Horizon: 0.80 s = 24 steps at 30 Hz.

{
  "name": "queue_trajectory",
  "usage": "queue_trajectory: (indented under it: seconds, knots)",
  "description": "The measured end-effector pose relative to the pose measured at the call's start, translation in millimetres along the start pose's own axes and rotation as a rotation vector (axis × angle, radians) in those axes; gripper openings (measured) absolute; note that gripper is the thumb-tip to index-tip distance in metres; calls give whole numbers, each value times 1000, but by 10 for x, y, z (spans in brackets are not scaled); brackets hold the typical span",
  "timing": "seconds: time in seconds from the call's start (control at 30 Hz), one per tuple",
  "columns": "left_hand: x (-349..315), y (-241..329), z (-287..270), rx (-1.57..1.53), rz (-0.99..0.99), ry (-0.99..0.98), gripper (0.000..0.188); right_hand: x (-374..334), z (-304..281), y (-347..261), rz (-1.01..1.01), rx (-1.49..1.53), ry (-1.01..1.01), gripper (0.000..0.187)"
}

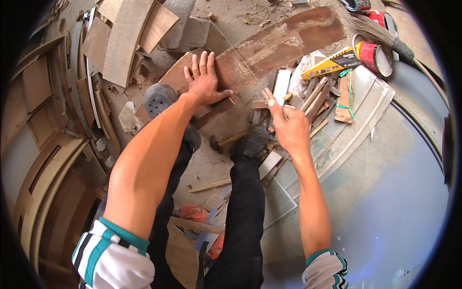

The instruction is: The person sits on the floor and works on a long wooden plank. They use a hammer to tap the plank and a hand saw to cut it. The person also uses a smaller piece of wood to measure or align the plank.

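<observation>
My left hand (204, 82) presses flat with spread fingers on a long, worn brown wooden board (293, 41) lying aslant on the ground. A thin, straight wire-like strip (233, 45) crosses the board just beyond that hand. My left foot, in a grey clog with holes (160, 99), is beside the board's near left end. To the right, my right hand (291, 127) is closed near the board's near edge, above wood scraps. Whatever its fingers grip is mostly hidden; a small brown wooden piece (260, 104) shows by the fingertips.
A yellow and black saw-shaped item (332, 63) lies on offcuts at the right, near a red paint can (373, 59) and a bristle broom (378, 33). A wood bundle tied with green string (344, 98) rests by a large pale sheet (375, 188). Boards (127, 38) pile up left.
</observation>
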State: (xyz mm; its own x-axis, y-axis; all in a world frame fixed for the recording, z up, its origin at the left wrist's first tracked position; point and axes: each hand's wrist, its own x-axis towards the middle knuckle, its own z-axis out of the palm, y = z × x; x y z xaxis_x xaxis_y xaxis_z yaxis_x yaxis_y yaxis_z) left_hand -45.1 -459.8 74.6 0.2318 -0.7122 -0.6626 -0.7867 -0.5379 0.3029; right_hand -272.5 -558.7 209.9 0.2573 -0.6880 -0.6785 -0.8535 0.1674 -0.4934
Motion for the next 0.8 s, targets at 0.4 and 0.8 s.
queue_trajectory:
  seconds: [0.4, 0.8]
  knots:
    - [-12, 89, -172, -12, -89, -117, 135, -354, -308, -474, -102, 136, -118, 40]
    - [-8, 57, -234, -66, -102, -205, 129, 26, 91, -1094, -164, -147, -57, 29]
